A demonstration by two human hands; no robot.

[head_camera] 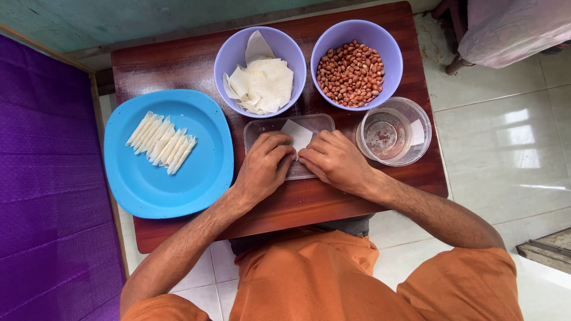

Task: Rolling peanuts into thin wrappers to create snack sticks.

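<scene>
My left hand and my right hand meet fingertip to fingertip over a clear rectangular plastic tray, both pinching a small white wrapper sheet that lies on it. The part of the sheet under my fingers is hidden. Behind the tray stands a lilac bowl with a pile of white wrapper sheets. A second lilac bowl holds brown peanuts.
A blue plate on the left carries several rolled white wrappers. A clear round plastic cup stands right of the tray. All rest on a small dark wooden table. A purple mat lies left, white floor tiles right.
</scene>
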